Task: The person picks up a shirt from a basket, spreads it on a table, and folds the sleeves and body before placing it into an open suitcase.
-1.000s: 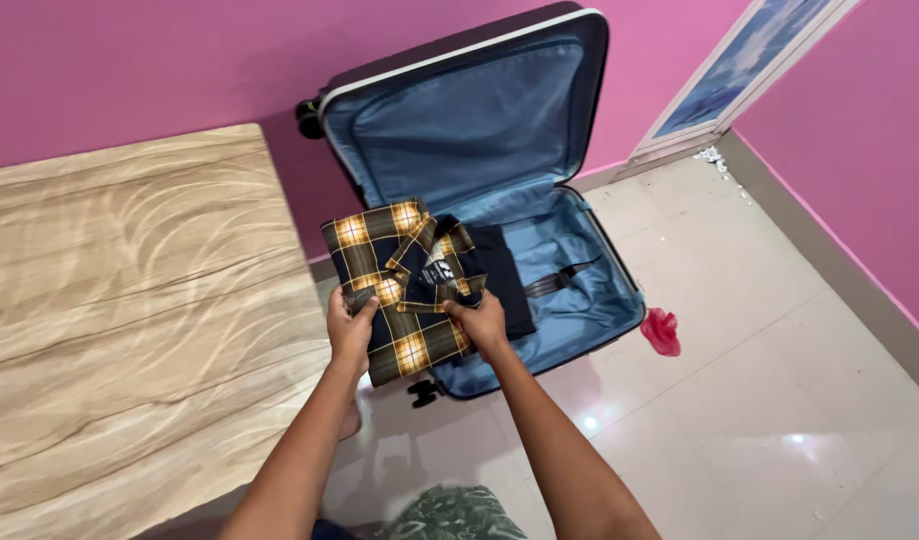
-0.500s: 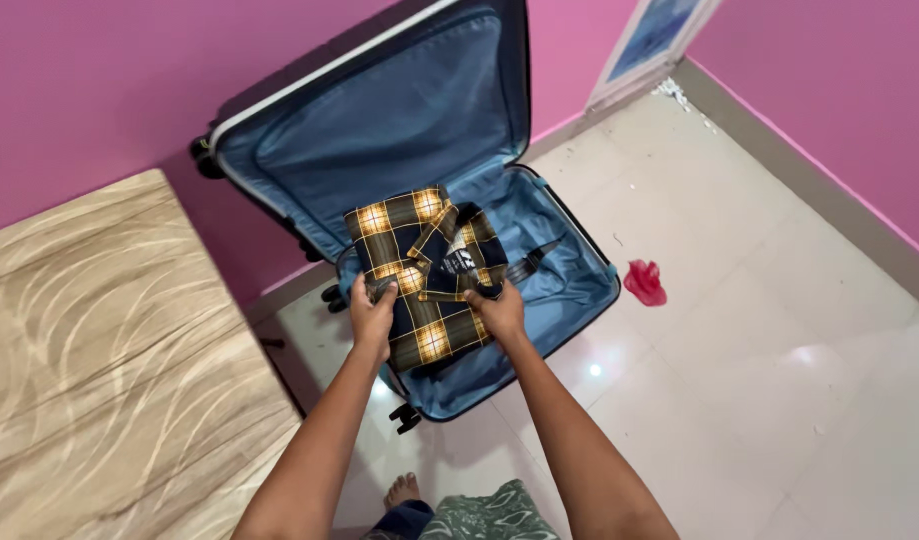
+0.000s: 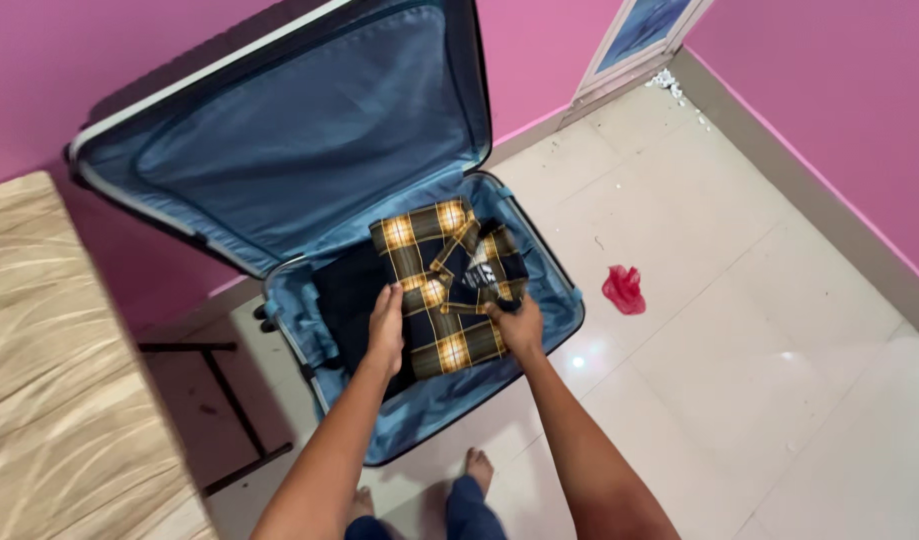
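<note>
A folded yellow and dark plaid shirt (image 3: pixel 441 280) lies inside an open blue-lined suitcase (image 3: pixel 434 400) on the floor. My left hand (image 3: pixel 385 326) rests flat on the shirt's left edge. At the shirt's lower right corner my right hand (image 3: pixel 519 322) grips the cloth. Dark clothing (image 3: pixel 351 295) lies in the case under and to the left of the shirt. The suitcase lid (image 3: pixel 309 130) stands up against the pink wall.
A pale wooden table (image 3: pixel 49 380) with black metal legs stands at the left. A small red cloth (image 3: pixel 624 288) lies on the white tiled floor to the right. My feet show below the suitcase. A framed panel leans in the far corner.
The shirt has gone down from above the case onto the clothing inside it. My view has shifted right and closer, and my hands now press on the shirt.
</note>
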